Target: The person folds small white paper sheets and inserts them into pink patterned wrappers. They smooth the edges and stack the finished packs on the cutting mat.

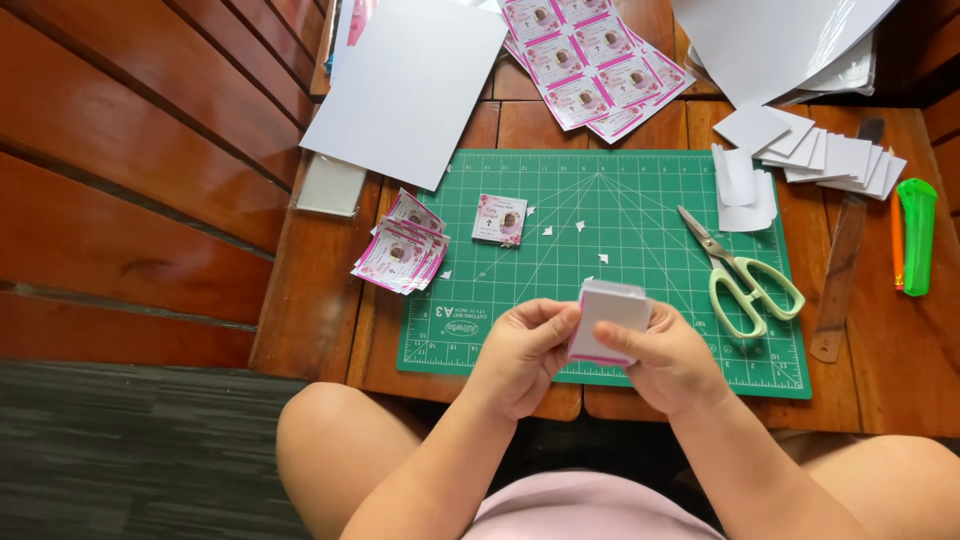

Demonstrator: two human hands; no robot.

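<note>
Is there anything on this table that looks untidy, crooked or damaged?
Nothing looks damaged. Small white paper scraps lie scattered on the green cutting mat, and the pile of pink printed cards left of it is fanned unevenly, half off the mat. Both hands hold a small white folded card.

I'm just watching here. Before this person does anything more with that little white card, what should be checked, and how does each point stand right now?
1. Card held by both hands: ok. The left hand and right hand pinch the small white card over the green cutting mat.
2. Card's printed face: cannot tell, only its white back and a pink edge show.
3. Scissors out of the way: ok, lying on the mat to the right, untouched.
4. Mat surface tidy: not ok, small white paper scraps lie on it.
5. Finished pink cards kept apart: ok, stacked left of the mat.
</note>
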